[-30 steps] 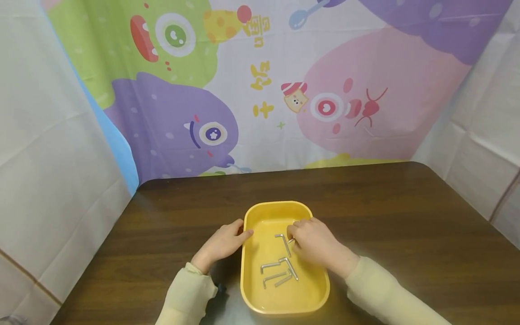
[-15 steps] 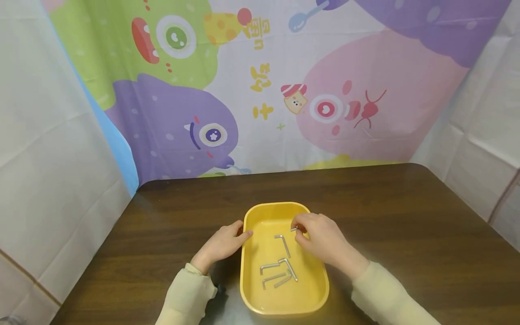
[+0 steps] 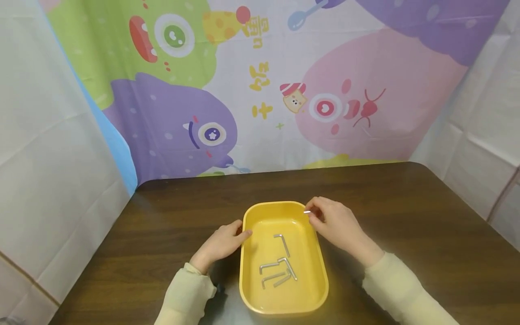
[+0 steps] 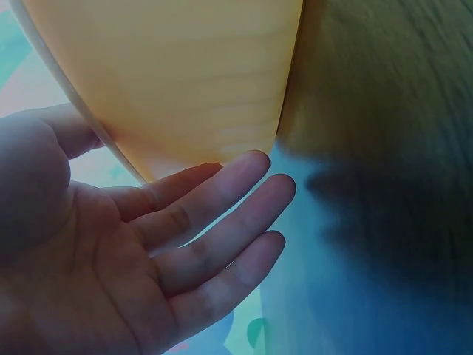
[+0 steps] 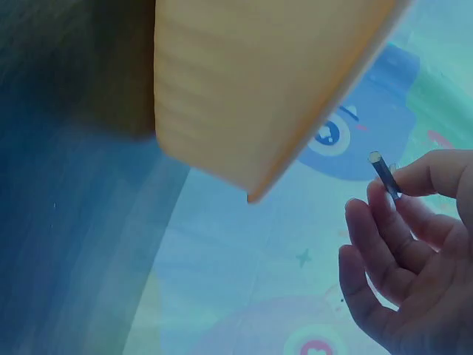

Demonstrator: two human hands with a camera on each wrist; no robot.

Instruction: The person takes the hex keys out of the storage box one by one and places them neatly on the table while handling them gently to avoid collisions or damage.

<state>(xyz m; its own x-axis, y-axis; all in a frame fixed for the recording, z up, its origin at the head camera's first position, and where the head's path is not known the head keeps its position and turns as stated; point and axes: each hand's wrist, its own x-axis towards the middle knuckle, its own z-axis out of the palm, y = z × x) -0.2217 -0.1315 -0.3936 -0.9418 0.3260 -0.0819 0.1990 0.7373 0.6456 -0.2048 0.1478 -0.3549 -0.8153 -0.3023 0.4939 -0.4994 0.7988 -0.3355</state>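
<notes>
A yellow tray (image 3: 280, 211) stands on the table in the head view. Several silver L-shaped Allen keys (image 3: 285, 246) lie on its floor, some of them crossing each other. My left hand (image 3: 222, 243) holds the tray's left side, thumb over the rim and fingers along the outer wall (image 4: 185, 96). Above the far right corner of the tray, my right hand (image 3: 338, 225) pinches another Allen key (image 5: 383, 174) between thumb and forefinger. Only a short end of that key shows; the fingers hide the rest.
The dark wooden table (image 3: 195, 203) extends around the tray on all sides. Behind its far edge hangs a cloth with cartoon monsters (image 3: 264, 135). Pale cloth walls (image 3: 53, 158) close in both sides.
My right hand has lifted an Allen key from inside the tray, moving up and to the right to the far right rim. My left hand and the other keys stay put.
</notes>
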